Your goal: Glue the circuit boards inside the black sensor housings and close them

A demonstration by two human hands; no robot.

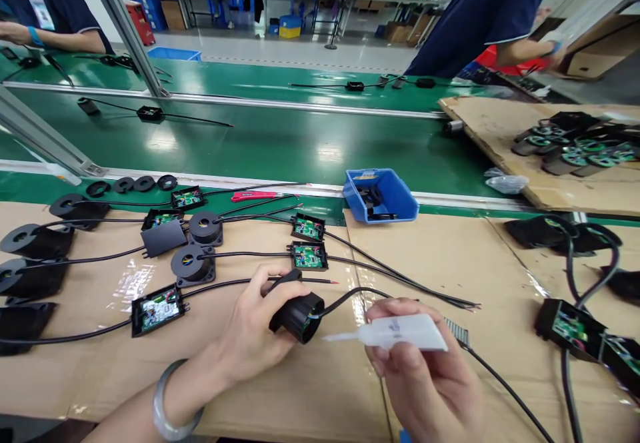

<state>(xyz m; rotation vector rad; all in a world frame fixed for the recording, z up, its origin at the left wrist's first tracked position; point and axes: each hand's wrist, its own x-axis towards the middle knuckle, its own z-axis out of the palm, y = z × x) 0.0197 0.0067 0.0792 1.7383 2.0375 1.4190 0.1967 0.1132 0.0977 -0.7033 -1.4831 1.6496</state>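
My left hand (pixel 260 323) is closed round a black plastic housing (pixel 296 316), tilted so its round open end faces right. A black cable (pixel 355 291) runs out of that end toward my right hand (pixel 420 370). Between the thumb and fingers of my right hand is a small white glue tube (pixel 403 333). The tube's thin nozzle (pixel 340 338) points left at the housing's opening, a short gap away from it. Part of a ribbed grey piece (pixel 457 331) on a cable shows behind my right fingers.
Cardboard (pixel 320 390) covers the bench. Round black housings (pixel 193 263) and open boxes with green circuit boards (pixel 159 310) lie left, cabled together. A blue bin (pixel 381 196) holds black parts; a red cutter (pixel 254 196) lies nearby. More wired boxes (pixel 570 326) sit right. Co-workers stand across the green belt (pixel 280 143).
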